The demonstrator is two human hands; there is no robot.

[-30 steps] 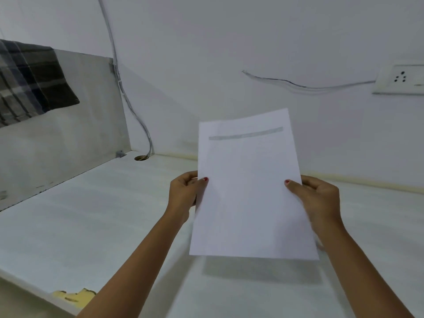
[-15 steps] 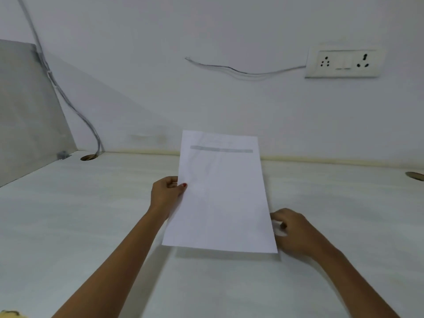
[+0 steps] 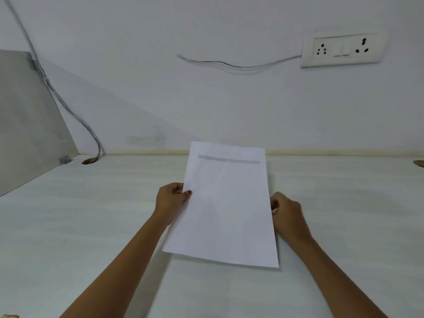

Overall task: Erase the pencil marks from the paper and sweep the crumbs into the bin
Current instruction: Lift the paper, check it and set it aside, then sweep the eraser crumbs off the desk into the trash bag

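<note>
White paper [image 3: 227,210] with a grey pencil band [image 3: 228,159], on a pale desk [image 3: 91,214].
The paper is plain white, and the band near its upper edge is flat mid-grey. The desk is off-white with faint lengthwise streaks. The wall [image 3: 206,99] is white, and at upper right the socket plate [image 3: 341,49] is cream with black holes. At left the cable [image 3: 75,115] and panel [image 3: 25,115] are grey. The left hand [image 3: 171,200] has a red thumbnail.

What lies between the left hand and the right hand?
In the head view, the sheet of paper lies between them: the left hand pinches its left edge, and the right hand is at its right edge.
</note>
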